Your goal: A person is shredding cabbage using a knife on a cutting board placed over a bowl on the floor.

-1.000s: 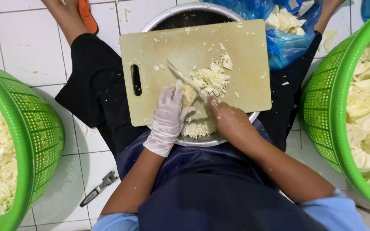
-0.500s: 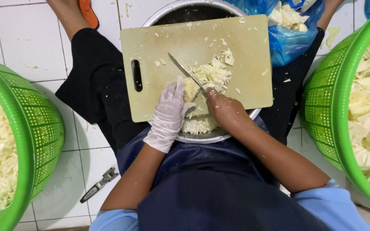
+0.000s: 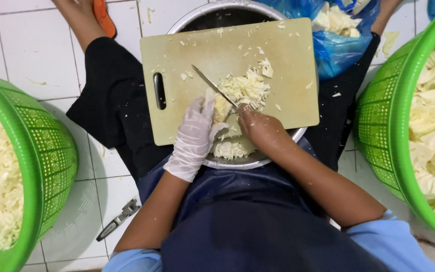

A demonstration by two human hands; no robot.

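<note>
I see the cabbage piece (image 3: pixel 221 107) lying near the middle of the cutting board (image 3: pixel 187 65), with a heap of shredded cabbage (image 3: pixel 250 88) just beyond it. My left hand (image 3: pixel 195 136), in a thin white glove, is curled down over the near side of the piece, fingers pressing it to the board. My right hand (image 3: pixel 262 128) is bare and closed round the handle of a knife (image 3: pixel 215 86), whose narrow blade slants up and to the left across the cabbage, edge against it. The pale board rests across the rim of a metal bowl (image 3: pixel 237 161), and more cut cabbage shows in the bowl under the board's near edge. A blue plastic bag (image 3: pixel 338 45) holding cabbage chunks sits past the board on the right. Green baskets flank me: the left basket (image 3: pixel 51 156) holds shredded cabbage, the right basket (image 3: pixel 383 126) larger leaves. A small tool (image 3: pixel 118 220) lies on the white tiled floor (image 3: pixel 16 40).
</note>
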